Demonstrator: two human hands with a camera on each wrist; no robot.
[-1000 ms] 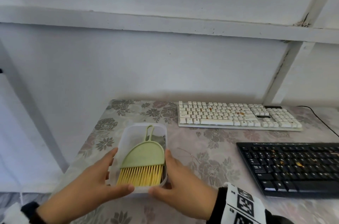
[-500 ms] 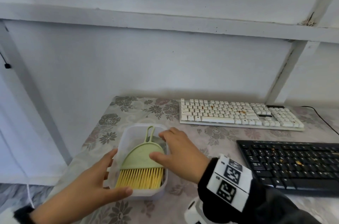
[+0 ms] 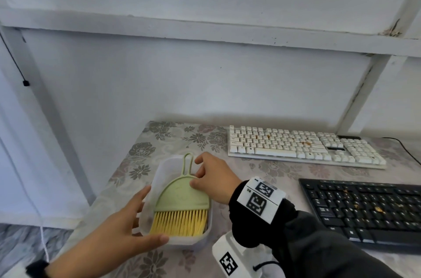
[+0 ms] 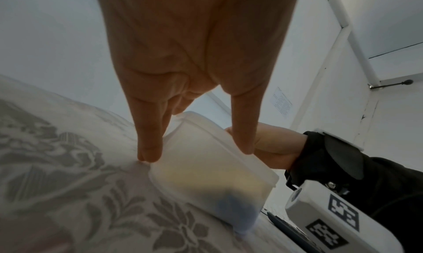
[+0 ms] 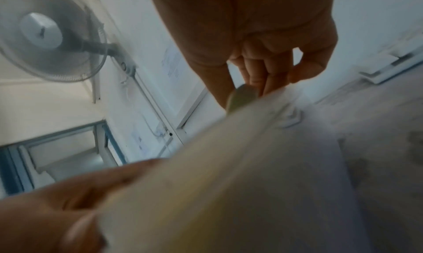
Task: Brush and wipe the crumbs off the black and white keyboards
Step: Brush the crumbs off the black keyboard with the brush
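Brush (image 3: 182, 195) lies flat in the tub (image 3: 157, 170), green back up, yellow bristles toward the person, loop handle pointing at the wall. Tub sits on the floral tablecloth (image 3: 145, 147), near the table's left end.

Right hand (image 3: 213, 178) is over the brush at the handle neck, fingers curled down on the handle side, thumb on the green back. Looks like a pinch forming; the right wrist view is too blurred to confirm a closed grip, so I can't tell if it actually holds the brush yet.

Left hand (image 3: 127, 220) braces the tub: fingers straight along the left wall, thumb along the near rim. The left wrist view shows fingertips down at the tub's base on the cloth, spread, not wrapped around anything.

White keyboard (image 3: 303, 146) is well apart at the back, black keyboard (image 3: 364, 207) front right. Both have orange-brown crumbs on the keys. No brushing done; step in hand is getting the brush out.

Risks, my read:
- Tub is light. If the brush drags on the wall, the tub lifts or skids with it. Left hand bracing matters.
- Shallow pinch at the thin neck means the brush may rotate or drop back.
- Bristles may catch the near wall if the brush is pulled flat; lift handle end first.
- Later: hard strokes could flick crumbs onto the cloth or down between keys.
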